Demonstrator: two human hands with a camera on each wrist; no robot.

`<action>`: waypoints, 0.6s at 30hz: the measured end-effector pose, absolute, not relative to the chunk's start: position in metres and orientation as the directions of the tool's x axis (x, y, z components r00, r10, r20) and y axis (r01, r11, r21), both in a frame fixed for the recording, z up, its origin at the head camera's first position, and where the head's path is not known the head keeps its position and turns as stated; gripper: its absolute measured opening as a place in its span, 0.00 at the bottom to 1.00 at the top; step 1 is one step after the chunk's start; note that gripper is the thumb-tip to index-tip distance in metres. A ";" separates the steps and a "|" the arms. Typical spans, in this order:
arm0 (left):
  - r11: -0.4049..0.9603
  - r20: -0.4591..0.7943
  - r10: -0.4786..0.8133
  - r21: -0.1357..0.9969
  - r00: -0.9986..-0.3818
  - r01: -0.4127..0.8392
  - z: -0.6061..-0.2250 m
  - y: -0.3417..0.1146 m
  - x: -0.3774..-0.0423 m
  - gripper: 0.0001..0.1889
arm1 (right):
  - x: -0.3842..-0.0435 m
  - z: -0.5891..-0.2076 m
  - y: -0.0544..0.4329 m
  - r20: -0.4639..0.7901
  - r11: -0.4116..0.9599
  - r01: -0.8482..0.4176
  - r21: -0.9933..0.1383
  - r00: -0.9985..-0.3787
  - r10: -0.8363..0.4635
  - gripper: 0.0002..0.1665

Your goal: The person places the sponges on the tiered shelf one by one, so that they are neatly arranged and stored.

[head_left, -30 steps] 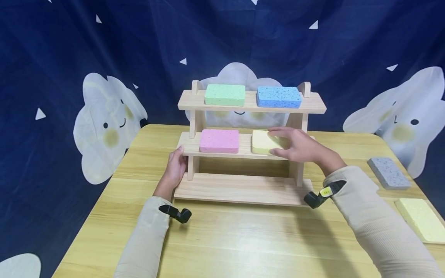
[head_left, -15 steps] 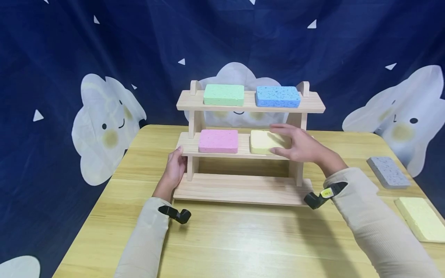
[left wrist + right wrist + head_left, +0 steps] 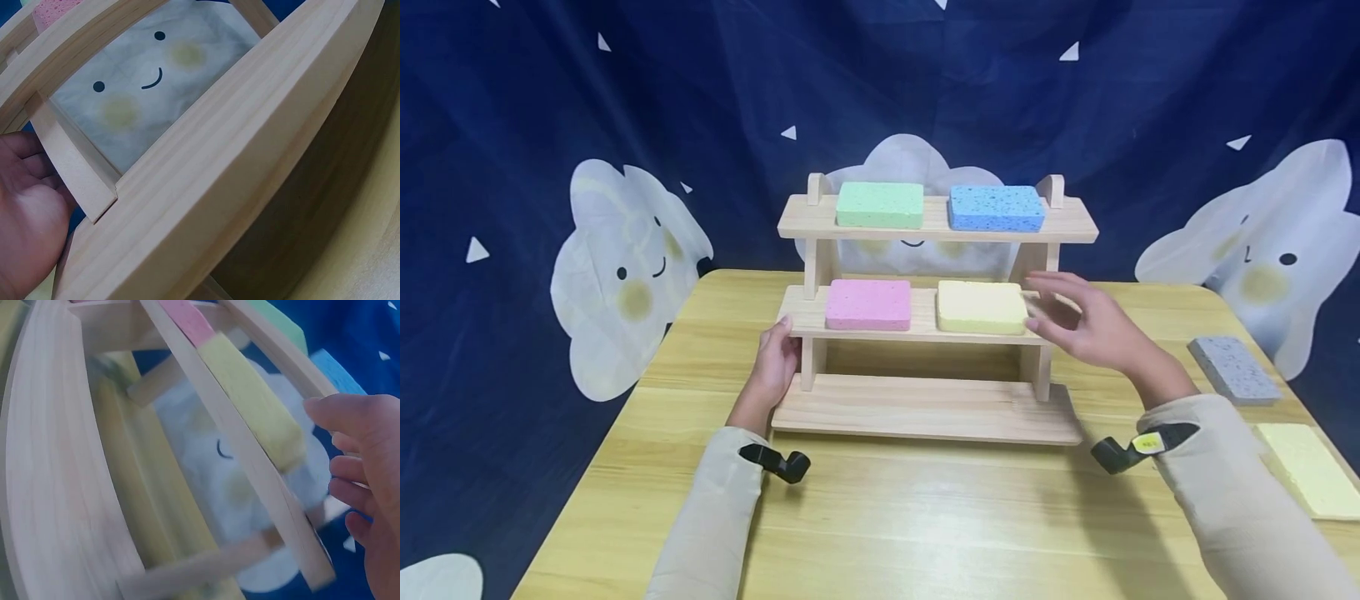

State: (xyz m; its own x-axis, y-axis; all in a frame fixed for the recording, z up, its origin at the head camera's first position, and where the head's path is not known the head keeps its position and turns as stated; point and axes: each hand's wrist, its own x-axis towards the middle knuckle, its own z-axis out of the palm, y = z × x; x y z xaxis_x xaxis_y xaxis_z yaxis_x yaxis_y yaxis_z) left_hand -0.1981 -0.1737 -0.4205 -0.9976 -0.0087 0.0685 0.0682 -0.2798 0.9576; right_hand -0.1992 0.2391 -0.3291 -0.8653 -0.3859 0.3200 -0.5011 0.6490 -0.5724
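A three-tier wooden shelf (image 3: 928,408) stands on the table. On its middle tier, a yellow sponge (image 3: 981,307) lies right of a pink sponge (image 3: 868,305). Just off the yellow sponge's right end is my right hand (image 3: 1093,325), holding nothing, thumb and fingers apart; the right wrist view has this hand (image 3: 378,456) beside the yellow sponge (image 3: 253,400). My left hand (image 3: 775,362) grips the left end of the middle tier, thumb on top and fingers under it. In the left wrist view its palm (image 3: 28,231) is next to the side upright (image 3: 75,165).
A green sponge (image 3: 880,205) and a blue sponge (image 3: 996,208) sit on the top tier. At the table's right side lie a grey sponge (image 3: 1234,369) and another pale yellow sponge (image 3: 1311,469). A dark blue curtain (image 3: 880,75) with cloud prints hangs behind the table (image 3: 910,525).
My right hand has let go of the yellow sponge and drawn back to the right, leaving it on the middle tier. My left hand keeps its hold on the shelf.
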 end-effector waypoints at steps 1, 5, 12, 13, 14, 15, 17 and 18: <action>-0.279 0.072 -0.007 0.958 -0.997 0.071 -0.420 -0.174 -0.198 0.27 | -0.198 -0.330 0.243 0.331 0.657 -0.495 -0.568 -0.869 -0.368 0.31; -0.281 0.082 -0.006 0.956 -0.997 0.080 -0.419 -0.175 -0.199 0.27 | -0.191 -0.335 0.262 0.345 0.684 -0.455 -0.570 -0.888 -0.303 0.31; -0.273 0.077 0.007 0.959 -0.997 0.072 -0.420 -0.176 -0.199 0.28 | -0.177 -0.352 0.295 0.243 0.727 -0.278 -0.628 -0.957 -0.156 0.34; -0.271 0.077 0.012 0.960 -0.997 0.071 -0.420 -0.176 -0.199 0.28 | -0.175 -0.355 0.300 0.229 0.734 -0.250 -0.631 -0.964 -0.131 0.34; -0.269 0.079 0.015 0.960 -0.997 0.072 -0.420 -0.176 -0.199 0.28 | -0.173 -0.358 0.306 0.212 0.740 -0.223 -0.635 -0.971 -0.110 0.35; -0.266 0.077 0.018 0.961 -0.997 0.070 -0.420 -0.176 -0.199 0.28 | -0.171 -0.362 0.312 0.200 0.742 -0.199 -0.640 -0.976 -0.089 0.35; -0.262 0.072 0.018 0.963 -0.997 0.065 -0.420 -0.175 -0.198 0.28 | -0.168 -0.369 0.325 0.182 0.752 -0.158 -0.640 -0.982 -0.052 0.36; -0.259 0.070 0.017 0.964 -0.997 0.063 -0.420 -0.175 -0.198 0.28 | -0.166 -0.372 0.331 0.164 0.757 -0.132 -0.640 -0.986 -0.032 0.36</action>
State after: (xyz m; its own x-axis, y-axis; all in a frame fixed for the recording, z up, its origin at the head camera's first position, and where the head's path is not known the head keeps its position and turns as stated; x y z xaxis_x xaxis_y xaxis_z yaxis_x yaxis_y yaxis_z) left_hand -0.1980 -0.1749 -0.4195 -0.9974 0.0175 0.0698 0.0629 -0.2595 0.9637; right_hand -0.1659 0.3307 -0.3722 -0.9859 -0.0324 0.1644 -0.1316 0.7568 -0.6403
